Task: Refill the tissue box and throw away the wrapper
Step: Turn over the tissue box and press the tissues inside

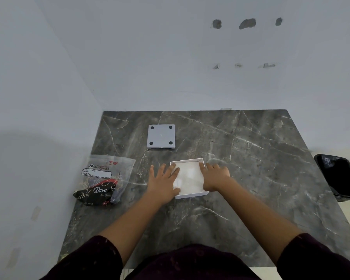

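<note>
Your two hands sit on either side of the square white tissue box (189,178), which lies open-side up near the middle of the dark grey marble-patterned table (251,158), with a stack of white tissues (188,175) already inside it. Your left hand (163,182) is spread flat, fingers splayed, its palm against the left wall of the box and its fingertips reaching over the rim onto the tissues. Your right hand (215,175) is also open, fingers loosely together, hooked over the right rim with the fingertips at the far right corner. Neither hand pinches anything; both appear to be pressing and squaring the stack down into the box.

So the filling step looks nearly done. The pale grey square lid with four black round pads (161,136) lies apart from the box, farther back on the table, pads upward. The next move likely calls for you to lift that lid, carry it over and seat it squarely on the open box, making sure the tissues sit below the rim first.

The crumpled clear plastic wrapper with black and red print (104,178) rests well to your left near the table edge, untouched. It is not yet thrown away; the black-lined bin (339,176) stands on the floor off the table's right side.
</note>
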